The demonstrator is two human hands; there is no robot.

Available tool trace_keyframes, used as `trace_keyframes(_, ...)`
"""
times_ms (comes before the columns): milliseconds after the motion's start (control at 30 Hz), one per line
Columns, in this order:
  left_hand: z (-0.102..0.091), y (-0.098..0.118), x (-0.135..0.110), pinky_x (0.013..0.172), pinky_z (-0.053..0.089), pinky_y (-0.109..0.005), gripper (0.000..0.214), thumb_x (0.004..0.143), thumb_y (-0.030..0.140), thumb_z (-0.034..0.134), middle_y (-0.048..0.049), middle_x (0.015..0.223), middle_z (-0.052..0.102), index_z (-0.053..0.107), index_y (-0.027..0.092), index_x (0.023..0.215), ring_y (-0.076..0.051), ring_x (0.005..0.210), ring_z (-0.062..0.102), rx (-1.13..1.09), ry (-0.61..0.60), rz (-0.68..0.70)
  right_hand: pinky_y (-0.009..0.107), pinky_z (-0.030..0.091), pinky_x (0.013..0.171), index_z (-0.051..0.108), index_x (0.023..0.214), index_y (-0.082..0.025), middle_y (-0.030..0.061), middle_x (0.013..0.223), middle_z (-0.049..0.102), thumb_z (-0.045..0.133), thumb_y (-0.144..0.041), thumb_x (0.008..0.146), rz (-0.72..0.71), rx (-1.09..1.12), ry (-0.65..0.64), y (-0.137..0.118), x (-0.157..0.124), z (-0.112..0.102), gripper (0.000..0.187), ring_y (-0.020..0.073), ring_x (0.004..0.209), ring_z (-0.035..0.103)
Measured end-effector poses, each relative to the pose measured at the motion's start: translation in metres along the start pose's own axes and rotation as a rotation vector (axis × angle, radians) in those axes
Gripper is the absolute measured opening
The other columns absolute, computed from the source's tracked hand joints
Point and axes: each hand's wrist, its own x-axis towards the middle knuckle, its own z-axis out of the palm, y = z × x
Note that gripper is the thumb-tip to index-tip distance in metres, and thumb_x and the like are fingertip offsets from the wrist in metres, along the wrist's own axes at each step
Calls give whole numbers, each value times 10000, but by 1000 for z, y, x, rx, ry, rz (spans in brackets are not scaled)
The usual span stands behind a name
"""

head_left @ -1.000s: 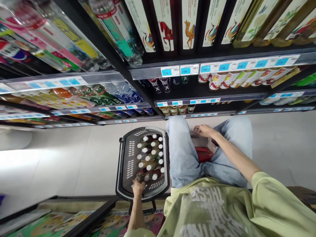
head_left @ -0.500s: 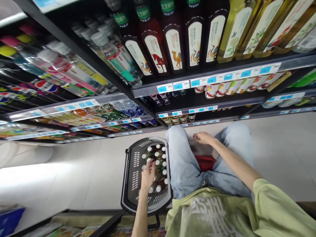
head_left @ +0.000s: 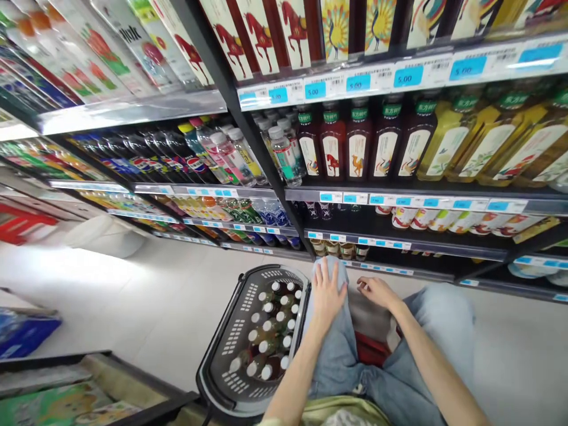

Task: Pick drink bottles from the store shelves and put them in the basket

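My left hand (head_left: 329, 291) lies flat on my left knee, its fingers spread over the light blue jeans (head_left: 337, 355). It holds nothing. Between my knees hangs my right hand (head_left: 377, 291), fingers loosely bent and slightly apart, with nothing visible in them. Left of my leg a dark shopping basket (head_left: 231, 302) with a grey rim stands on the floor. Several white-capped drink bottles (head_left: 269, 325) stand close together inside it. My left forearm hides a little of the basket's right edge.
Ahead runs a black shelf unit (head_left: 399, 236) with price strips. Large dark tea bottles (head_left: 357, 148), yellow ones (head_left: 444, 145) and cola bottles (head_left: 177, 157) fill its rows. Another low shelf (head_left: 95, 373) is at bottom left. A pale rounded object (head_left: 106, 234) rests on the floor (head_left: 168, 296).
My left hand has left the bottles in the basket and moved right onto my knee. The view has tilted up, showing more shelf. My right hand stays between the knees.
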Motion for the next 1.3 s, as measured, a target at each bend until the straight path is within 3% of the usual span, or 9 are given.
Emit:
trace_keyframes(433,1,-2,10,1200,466,-583,646,1035,430,579,-185,1761,328,509,199,1634,-434,1577,380,16,-10,42,329,552,880,757,1208,-254,45,1086,832,626,-284,983,37,98,162,7,-12,-19,262,236,928,792)
trace_keyframes(667,0,-3,15,1214,453,-594,640,1021,432,594,-165,1758,344,535,212,1619,-431,1567,390,-9,-19,20,327,584,895,691,1306,-294,20,1112,815,558,-266,1005,68,187,339,13,-22,-37,330,206,920,785)
trace_keyframes(833,-3,-3,18,1210,455,-586,640,1016,430,598,-171,1749,356,543,203,1612,-432,1565,387,-22,-10,12,333,604,878,648,1341,-306,6,1076,814,568,-240,981,72,277,436,23,-22,-36,375,211,923,787)
trace_keyframes(1133,-7,-5,20,1199,458,-579,635,1004,440,608,-156,1748,363,563,210,1594,-431,1537,410,-67,-13,-19,383,625,867,575,1408,-294,38,1165,801,563,-311,980,109,300,536,30,-18,-39,429,219,899,775)
trace_keyframes(1300,-15,-2,17,1202,440,-588,647,971,422,652,-170,1732,379,575,211,1577,-440,1530,402,-119,-55,-60,392,631,857,586,1366,-218,128,1224,784,550,-377,952,147,317,587,27,-24,-47,445,237,929,759)
